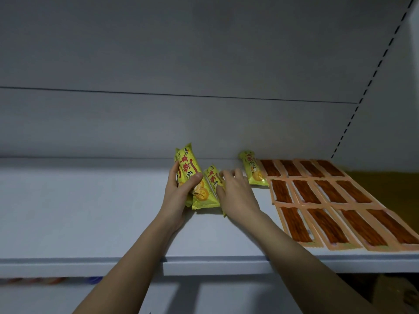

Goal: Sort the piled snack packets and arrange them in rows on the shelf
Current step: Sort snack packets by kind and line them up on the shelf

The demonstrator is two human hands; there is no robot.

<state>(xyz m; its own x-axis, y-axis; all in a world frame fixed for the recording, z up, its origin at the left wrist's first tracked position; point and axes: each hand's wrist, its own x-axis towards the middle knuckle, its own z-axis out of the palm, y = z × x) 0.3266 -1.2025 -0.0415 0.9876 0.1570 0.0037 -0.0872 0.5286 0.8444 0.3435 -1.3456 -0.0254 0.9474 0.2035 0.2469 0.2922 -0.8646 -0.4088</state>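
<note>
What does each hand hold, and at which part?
The left hand grips yellow biscuit packets around their middle. The right hand lies on another yellow packet; a grip cannot be told.

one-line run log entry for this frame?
left hand: grips yellow biscuit packets | right hand: on packet | one yellow packet placed beside orange packets, in rows | shelf
</note>
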